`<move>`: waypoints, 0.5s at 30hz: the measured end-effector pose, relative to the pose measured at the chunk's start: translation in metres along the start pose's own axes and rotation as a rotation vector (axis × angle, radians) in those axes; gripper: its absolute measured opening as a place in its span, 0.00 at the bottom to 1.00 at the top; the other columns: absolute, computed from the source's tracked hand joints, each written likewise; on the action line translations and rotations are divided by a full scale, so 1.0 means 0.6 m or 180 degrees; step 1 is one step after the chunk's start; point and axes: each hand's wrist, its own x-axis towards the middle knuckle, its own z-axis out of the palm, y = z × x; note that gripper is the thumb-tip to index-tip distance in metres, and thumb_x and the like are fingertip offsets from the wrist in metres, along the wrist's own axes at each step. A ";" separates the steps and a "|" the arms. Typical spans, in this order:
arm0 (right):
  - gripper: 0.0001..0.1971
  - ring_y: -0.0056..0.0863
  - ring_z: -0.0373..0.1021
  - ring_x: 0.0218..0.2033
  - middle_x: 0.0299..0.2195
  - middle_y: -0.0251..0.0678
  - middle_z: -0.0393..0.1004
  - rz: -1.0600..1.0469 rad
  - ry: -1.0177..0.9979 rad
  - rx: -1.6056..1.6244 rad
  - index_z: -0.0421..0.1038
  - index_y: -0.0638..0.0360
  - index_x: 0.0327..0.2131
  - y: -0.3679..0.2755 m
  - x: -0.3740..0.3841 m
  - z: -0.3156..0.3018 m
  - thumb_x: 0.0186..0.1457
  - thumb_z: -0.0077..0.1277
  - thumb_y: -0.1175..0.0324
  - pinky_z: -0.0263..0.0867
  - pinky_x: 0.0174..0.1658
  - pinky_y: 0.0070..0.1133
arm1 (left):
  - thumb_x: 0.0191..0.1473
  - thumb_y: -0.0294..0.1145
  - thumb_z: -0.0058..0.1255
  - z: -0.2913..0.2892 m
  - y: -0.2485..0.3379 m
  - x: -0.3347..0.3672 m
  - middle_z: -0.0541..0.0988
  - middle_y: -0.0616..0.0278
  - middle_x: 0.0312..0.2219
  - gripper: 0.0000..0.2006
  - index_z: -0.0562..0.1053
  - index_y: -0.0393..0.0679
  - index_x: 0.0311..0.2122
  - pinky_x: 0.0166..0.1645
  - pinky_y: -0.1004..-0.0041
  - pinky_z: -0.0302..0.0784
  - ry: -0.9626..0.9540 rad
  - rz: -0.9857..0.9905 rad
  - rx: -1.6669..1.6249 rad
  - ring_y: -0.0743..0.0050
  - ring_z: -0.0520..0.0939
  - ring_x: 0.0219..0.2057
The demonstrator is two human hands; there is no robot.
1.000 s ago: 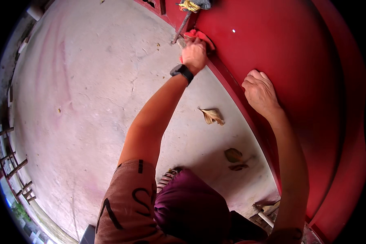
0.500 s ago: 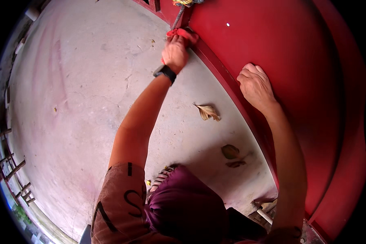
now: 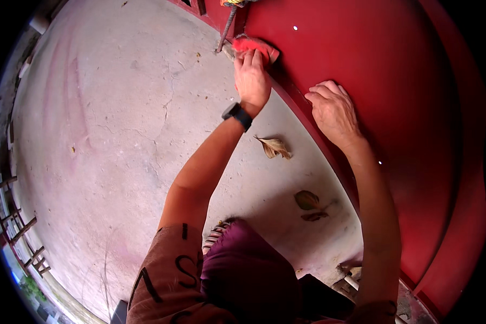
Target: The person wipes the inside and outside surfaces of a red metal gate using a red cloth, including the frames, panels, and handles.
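My left hand (image 3: 252, 80) presses a red cloth (image 3: 260, 48) against the edge strip of a red door panel (image 3: 383, 70), close to its far corner. The fingers are closed over the cloth, which bunches out past the fingertips. A dark watch (image 3: 238, 114) is on that wrist. My right hand (image 3: 333, 112) rests on the flat face of the red panel, nearer to me, with its fingers bent and slightly apart. Nothing shows in it, though its palm is hidden.
A dry curled leaf (image 3: 274, 147) and a darker leaf (image 3: 308, 200) lie on the pale concrete floor (image 3: 119, 151). A metal rod (image 3: 228, 29) with a yellow bundle stands by the panel's far corner. A wooden frame (image 3: 21, 229) is at the far left.
My left hand and the cloth have moved right, along the panel's edge strip. The right hand has shifted slightly left, its fingers now a little more spread.
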 end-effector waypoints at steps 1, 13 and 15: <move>0.06 0.32 0.67 0.41 0.33 0.37 0.75 0.0150 0.0190 0.0198 0.75 0.62 0.27 -0.005 -0.003 0.005 0.41 0.51 0.76 0.65 0.44 0.28 | 0.38 0.19 0.45 0.012 -0.012 0.018 0.74 0.52 0.46 0.24 0.71 0.38 0.47 0.54 0.57 0.63 0.0083 0.0069 0.0224 0.47 0.70 0.44; 0.16 0.42 0.68 0.43 0.44 0.43 0.71 0.1157 0.0402 0.0371 0.73 0.65 0.37 -0.001 -0.211 -0.046 0.41 0.47 0.83 0.67 0.45 0.32 | 0.37 0.21 0.46 0.039 0.078 -0.117 0.73 0.47 0.45 0.20 0.72 0.34 0.42 0.61 0.59 0.59 -0.0895 0.1275 0.0183 0.46 0.65 0.56; 0.17 0.42 0.68 0.42 0.45 0.43 0.71 0.1224 0.0417 0.0291 0.73 0.65 0.38 -0.002 -0.240 -0.048 0.40 0.48 0.83 0.67 0.43 0.33 | 0.38 0.22 0.47 0.043 0.120 -0.172 0.73 0.49 0.45 0.20 0.72 0.35 0.42 0.61 0.61 0.60 -0.0904 0.1328 -0.0066 0.47 0.65 0.55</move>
